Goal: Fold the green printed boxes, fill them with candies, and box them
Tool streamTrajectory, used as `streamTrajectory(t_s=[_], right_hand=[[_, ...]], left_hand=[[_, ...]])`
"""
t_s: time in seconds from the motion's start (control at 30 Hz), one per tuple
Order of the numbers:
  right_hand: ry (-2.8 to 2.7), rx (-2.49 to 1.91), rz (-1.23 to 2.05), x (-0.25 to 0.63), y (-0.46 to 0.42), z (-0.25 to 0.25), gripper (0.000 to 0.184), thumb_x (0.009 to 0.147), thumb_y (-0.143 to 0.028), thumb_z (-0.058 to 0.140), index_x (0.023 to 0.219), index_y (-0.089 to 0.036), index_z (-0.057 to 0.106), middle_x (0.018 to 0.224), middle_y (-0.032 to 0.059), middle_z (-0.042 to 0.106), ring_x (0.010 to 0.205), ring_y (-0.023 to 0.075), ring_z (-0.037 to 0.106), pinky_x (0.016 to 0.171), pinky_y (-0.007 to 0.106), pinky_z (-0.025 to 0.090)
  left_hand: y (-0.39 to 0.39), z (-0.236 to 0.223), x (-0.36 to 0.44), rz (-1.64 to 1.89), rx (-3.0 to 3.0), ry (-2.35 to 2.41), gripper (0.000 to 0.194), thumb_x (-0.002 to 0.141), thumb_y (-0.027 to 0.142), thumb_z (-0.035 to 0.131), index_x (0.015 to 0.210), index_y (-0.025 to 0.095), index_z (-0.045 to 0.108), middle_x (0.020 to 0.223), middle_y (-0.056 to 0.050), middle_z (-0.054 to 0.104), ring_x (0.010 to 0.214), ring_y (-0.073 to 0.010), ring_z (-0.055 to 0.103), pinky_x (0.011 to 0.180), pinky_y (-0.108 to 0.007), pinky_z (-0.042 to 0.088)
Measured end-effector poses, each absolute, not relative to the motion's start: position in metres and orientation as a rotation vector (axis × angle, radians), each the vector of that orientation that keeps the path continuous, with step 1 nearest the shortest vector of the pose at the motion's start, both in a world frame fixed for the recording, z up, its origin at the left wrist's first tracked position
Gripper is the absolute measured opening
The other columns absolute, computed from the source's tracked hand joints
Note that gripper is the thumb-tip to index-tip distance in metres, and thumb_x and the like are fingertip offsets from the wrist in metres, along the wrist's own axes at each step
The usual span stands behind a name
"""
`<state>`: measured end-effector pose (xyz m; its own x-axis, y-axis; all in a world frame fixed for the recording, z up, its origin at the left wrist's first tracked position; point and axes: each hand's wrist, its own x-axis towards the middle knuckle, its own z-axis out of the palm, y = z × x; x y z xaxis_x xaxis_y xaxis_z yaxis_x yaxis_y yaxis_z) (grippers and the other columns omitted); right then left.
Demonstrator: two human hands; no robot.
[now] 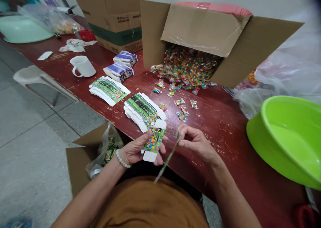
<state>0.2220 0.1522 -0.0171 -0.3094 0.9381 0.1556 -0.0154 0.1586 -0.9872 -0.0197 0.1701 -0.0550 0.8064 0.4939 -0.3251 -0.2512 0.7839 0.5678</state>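
Observation:
My left hand (135, 151) is closed around a small flat green-and-white printed carton (154, 140), held just off the near edge of the red-brown table (225, 127). My right hand (197, 141) pinches the top end of a thin flat strip (167, 159) that slants down toward my lap; it may be another carton seen edge-on. A stack of the same flat green cartons (143, 109) lies on the table just beyond my hands. Small colourful candy packets (182, 113) are scattered a little farther out.
A big cardboard box (200, 30) lies on its side, spilling candy packets (185, 67). Bright green basins (291, 137) sit at right. Another carton stack (109, 89), purple-white boxes (121, 66), a white mug (82, 66) and a second cardboard box (115, 17) stand farther left. A floor box (82, 157) holds a bag.

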Motion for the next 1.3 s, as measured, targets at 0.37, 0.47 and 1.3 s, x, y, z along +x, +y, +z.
streamTrajectory(t_s=[0.37,0.47,1.3], right_hand=[[-1.864,-1.463,0.592,0.223,0.15,-0.03,0.007,0.086,-0.024,0.064,0.092,-0.02,0.063,0.091,0.0042,0.061,0.073,0.0164,0.059,0.067,0.029,0.048],[-1.916,-1.169,0.603,0.194,0.146,-0.012,0.014,0.088,-0.021,0.062,0.102,-0.021,0.062,0.102,0.0063,0.061,0.087,0.0183,0.061,0.076,0.031,0.052],[-2.105,-1.074,0.708,0.179,0.152,0.006,0.021,0.078,-0.003,0.06,0.093,-0.018,0.061,0.089,0.0042,0.062,0.078,0.0158,0.058,0.069,0.027,0.045]], left_hand=[[0.163,-0.039,-0.017,0.501,0.723,0.421,0.069,0.067,0.066,0.076,0.108,0.011,0.066,0.089,-0.013,0.073,0.075,-0.0244,0.073,0.069,-0.033,0.057],[0.16,-0.031,-0.009,0.494,0.804,0.458,0.067,0.063,0.069,0.076,0.095,0.01,0.07,0.082,-0.012,0.072,0.069,-0.0212,0.07,0.064,-0.029,0.055],[0.164,-0.02,-0.02,0.324,1.143,0.527,0.057,0.075,0.068,0.067,0.091,0.013,0.065,0.075,-0.007,0.066,0.068,-0.0154,0.058,0.061,-0.024,0.041]])
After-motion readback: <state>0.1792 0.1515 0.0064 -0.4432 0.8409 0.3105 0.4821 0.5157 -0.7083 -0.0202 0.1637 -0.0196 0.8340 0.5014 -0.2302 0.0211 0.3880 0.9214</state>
